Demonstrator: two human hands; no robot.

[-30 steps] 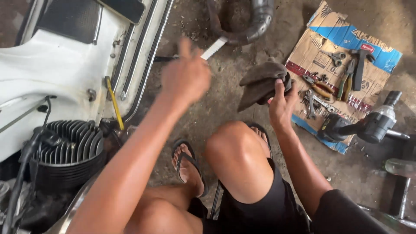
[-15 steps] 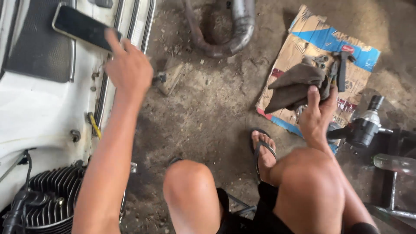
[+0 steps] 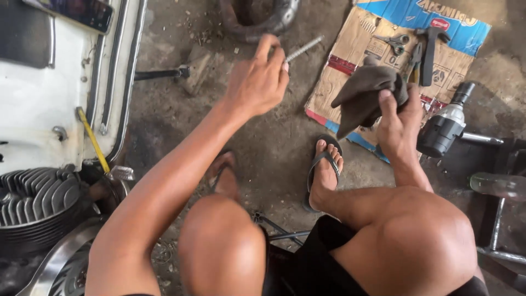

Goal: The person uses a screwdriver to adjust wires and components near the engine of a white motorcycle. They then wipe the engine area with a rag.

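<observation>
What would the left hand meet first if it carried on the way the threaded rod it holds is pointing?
The left hand aims the threaded rod up and to the right, toward the flattened cardboard with the scissors on it. The cardboard's near edge likely comes first, though depth is unclear and the rod may pass above it.

The dirt floor (image 3: pixel 274 148) carries a flattened cardboard (image 3: pixel 339 82) with scissors (image 3: pixel 393 43) and tools on it. A power tool (image 3: pixel 444 129) lies beside the cardboard. A dark pipe (image 3: pixel 263 22) rests at the top.
</observation>
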